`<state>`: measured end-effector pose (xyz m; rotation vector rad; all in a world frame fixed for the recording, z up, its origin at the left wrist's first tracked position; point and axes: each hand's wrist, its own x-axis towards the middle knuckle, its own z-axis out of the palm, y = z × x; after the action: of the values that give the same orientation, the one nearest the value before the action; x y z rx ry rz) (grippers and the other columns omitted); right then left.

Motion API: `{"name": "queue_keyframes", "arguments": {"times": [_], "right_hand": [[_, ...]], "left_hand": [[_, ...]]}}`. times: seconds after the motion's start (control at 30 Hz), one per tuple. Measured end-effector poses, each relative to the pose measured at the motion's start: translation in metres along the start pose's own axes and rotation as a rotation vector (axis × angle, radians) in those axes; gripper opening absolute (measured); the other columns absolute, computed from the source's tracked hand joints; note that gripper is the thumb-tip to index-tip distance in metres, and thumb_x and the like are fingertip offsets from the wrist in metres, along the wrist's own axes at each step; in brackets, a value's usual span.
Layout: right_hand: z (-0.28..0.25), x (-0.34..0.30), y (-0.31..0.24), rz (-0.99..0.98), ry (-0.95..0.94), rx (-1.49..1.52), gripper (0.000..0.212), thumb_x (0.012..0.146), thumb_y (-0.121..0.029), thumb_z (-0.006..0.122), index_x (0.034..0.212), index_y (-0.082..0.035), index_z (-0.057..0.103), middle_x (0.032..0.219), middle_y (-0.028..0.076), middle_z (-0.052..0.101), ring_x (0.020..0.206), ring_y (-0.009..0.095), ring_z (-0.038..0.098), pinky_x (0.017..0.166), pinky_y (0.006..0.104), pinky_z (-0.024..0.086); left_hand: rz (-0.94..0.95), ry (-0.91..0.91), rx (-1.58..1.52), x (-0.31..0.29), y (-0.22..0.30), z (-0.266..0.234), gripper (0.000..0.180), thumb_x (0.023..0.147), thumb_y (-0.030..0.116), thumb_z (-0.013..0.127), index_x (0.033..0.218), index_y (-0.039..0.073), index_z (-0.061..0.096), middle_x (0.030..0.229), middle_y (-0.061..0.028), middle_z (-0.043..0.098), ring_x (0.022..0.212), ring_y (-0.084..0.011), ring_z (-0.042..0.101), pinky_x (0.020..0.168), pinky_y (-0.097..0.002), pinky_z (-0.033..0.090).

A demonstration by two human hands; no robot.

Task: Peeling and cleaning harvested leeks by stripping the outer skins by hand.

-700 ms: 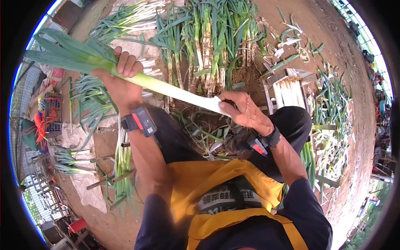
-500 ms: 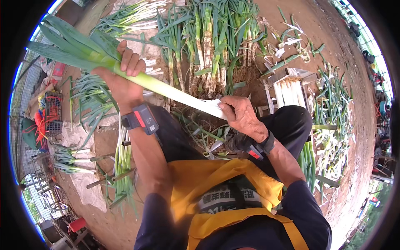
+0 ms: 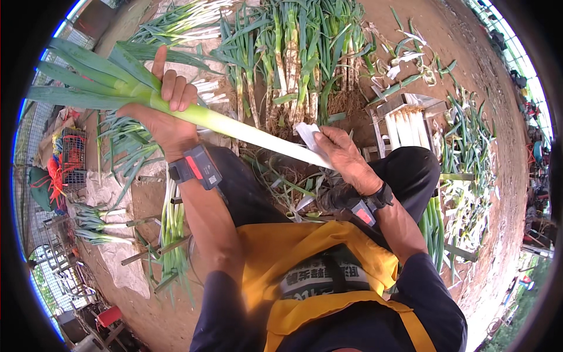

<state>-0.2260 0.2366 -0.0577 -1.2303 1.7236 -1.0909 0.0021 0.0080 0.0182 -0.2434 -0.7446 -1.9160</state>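
Observation:
A large leek (image 3: 246, 134) slants across my lap, green leaves at the upper left and white end at the right. My left hand (image 3: 167, 120) is wrapped round it just below where the leaves fan out, its index finger stretched along the leaves. At the white end, my right hand (image 3: 348, 157) pinches a strip of pale outer skin (image 3: 307, 135) that stands away from the stalk. The tip of the white end lies hidden behind my right fingers. Beyond my hands stands a thick bundle of untrimmed leeks (image 3: 291, 64) with soil-covered roots.
At right, a metal-sided box (image 3: 410, 126) holds white stalks, beside a heap of leaf scraps (image 3: 469, 170). More leeks (image 3: 193, 23) lie on a sheet at the far left. Under my left forearm, several leeks rest on a rack (image 3: 174, 226). A wire crate (image 3: 74, 152) stands left.
A strip of pale skin now stands up from the white end in my right fingers. The leek has shifted slightly left at its leafy end. My left index finger has straightened.

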Motion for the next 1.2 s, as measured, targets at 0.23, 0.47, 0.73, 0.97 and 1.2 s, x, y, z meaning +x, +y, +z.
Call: {"name": "queue_keyframes", "arguments": {"times": [0.23, 0.47, 0.73, 0.97, 1.2], "right_hand": [[-0.031, 0.023, -0.013, 0.194, 0.336, 0.927, 0.013, 0.102, -0.019, 0.053, 0.102, -0.007, 0.051, 0.071, 0.002, 0.047, 0.06, 0.014, 0.046, 0.054, 0.0279, 0.041], [-0.138, 0.008, -0.022, -0.114, 0.558, -0.082, 0.021, 0.1, -0.022, 0.053, 0.093, -0.003, 0.058, 0.063, 0.004, 0.053, 0.053, 0.015, 0.05, 0.048, 0.0298, 0.037], [-0.433, -0.159, 0.046, 0.427, 1.119, -1.723, 0.05, 0.09, -0.024, 0.064, 0.134, -0.009, 0.049, 0.118, 0.025, 0.06, 0.107, 0.041, 0.061, 0.083, 0.0483, 0.05], [-0.283, -0.143, 0.002, -0.026, 0.647, -0.552, 0.046, 0.085, -0.018, 0.071, 0.126, -0.003, 0.058, 0.11, 0.012, 0.066, 0.102, 0.022, 0.063, 0.089, 0.0345, 0.05], [-0.12, -0.075, -0.063, -0.498, 0.239, -0.787, 0.052, 0.074, -0.019, 0.08, 0.12, -0.004, 0.061, 0.107, 0.014, 0.064, 0.097, 0.037, 0.061, 0.086, 0.046, 0.048]], "left_hand": [[0.101, 0.239, 0.102, -0.002, 0.01, -0.017, 0.126, 0.06, 0.086, 0.051, 0.143, -0.008, 0.036, 0.073, -0.0012, 0.043, 0.056, -0.0094, 0.038, 0.053, -0.0246, 0.037], [0.105, 0.17, -0.11, -0.013, 0.035, -0.041, 0.117, 0.064, 0.081, 0.055, 0.133, -0.013, 0.045, 0.075, 0.0002, 0.041, 0.06, -0.0093, 0.038, 0.058, -0.0249, 0.037], [0.208, 0.185, -0.28, -0.015, 0.045, -0.044, 0.118, 0.072, 0.089, 0.034, 0.131, -0.012, 0.046, 0.069, 0.001, 0.038, 0.056, -0.0096, 0.038, 0.054, -0.0248, 0.037], [0.164, 0.182, -0.224, -0.013, 0.036, -0.03, 0.117, 0.07, 0.089, 0.036, 0.129, -0.011, 0.047, 0.07, 0.0004, 0.039, 0.056, -0.0098, 0.038, 0.054, -0.025, 0.037], [0.047, 0.162, -0.272, -0.002, 0.006, -0.029, 0.112, 0.074, 0.086, 0.04, 0.129, -0.012, 0.047, 0.072, -0.001, 0.042, 0.059, -0.0112, 0.04, 0.057, -0.0261, 0.039]]}}
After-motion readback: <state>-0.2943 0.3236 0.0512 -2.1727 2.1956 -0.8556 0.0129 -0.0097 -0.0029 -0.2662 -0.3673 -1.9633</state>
